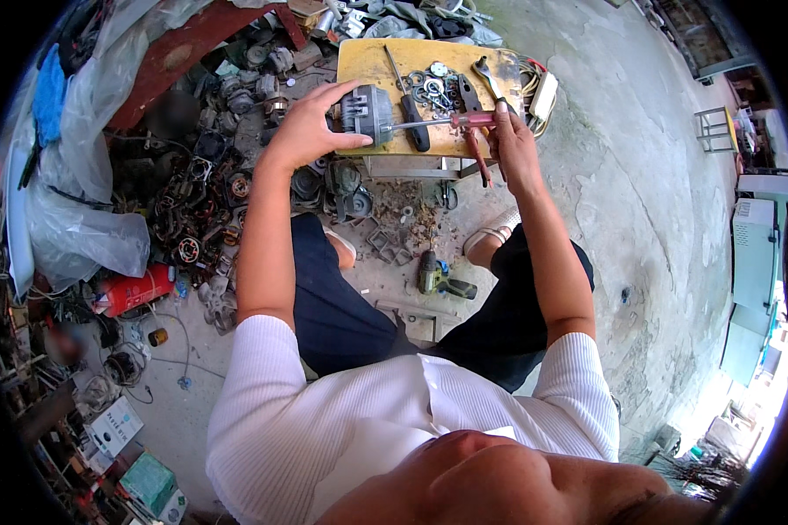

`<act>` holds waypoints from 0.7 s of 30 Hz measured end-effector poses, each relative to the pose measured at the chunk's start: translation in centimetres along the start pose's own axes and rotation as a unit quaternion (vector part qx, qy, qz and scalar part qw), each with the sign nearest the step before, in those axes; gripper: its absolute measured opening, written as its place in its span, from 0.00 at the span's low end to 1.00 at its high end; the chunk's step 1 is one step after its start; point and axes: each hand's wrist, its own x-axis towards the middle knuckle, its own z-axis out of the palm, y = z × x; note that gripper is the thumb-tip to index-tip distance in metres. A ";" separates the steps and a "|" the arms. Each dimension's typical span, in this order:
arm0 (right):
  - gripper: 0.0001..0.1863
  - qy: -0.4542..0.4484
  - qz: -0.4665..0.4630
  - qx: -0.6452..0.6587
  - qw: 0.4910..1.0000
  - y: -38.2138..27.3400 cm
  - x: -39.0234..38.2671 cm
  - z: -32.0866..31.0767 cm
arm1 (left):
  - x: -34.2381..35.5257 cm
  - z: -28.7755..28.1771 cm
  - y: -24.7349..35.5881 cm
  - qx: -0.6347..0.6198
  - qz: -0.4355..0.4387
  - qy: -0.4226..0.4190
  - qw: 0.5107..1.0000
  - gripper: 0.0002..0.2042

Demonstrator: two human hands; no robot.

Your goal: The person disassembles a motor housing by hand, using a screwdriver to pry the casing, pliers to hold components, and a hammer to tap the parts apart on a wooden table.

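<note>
On the left end of a small yellow worktable (363, 59), my left hand (305, 131) is wrapped round a grey finned metal motor housing (375, 112), thumb at its near edge and fingers over its far side. My right hand (514, 147) grips a screwdriver (469, 120) by its reddish handle. Its shaft lies level and points left, the tip at the housing's right face; exact contact is too small to tell. Beneath the shaft is a black-handled screwdriver (411, 114). Metal rings and washers (432, 87), a ratchet wrench (488, 79) and red-handled pliers (477, 156) lie close by.
A heap of motor parts and wire coils (197, 197) covers the floor at left, beside plastic sheeting (83, 227). A cordless drill (439, 278) lies between my feet. A white power strip (544, 94) with cables hangs at the table's right edge. Grey cabinets (753, 254) stand far right.
</note>
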 end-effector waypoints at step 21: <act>0.18 -0.147 0.001 0.094 0.985 0.1 -1.4 -1.4 | 0.3 -0.2 0.3 -0.020 -0.012 -0.003 1.000 0.41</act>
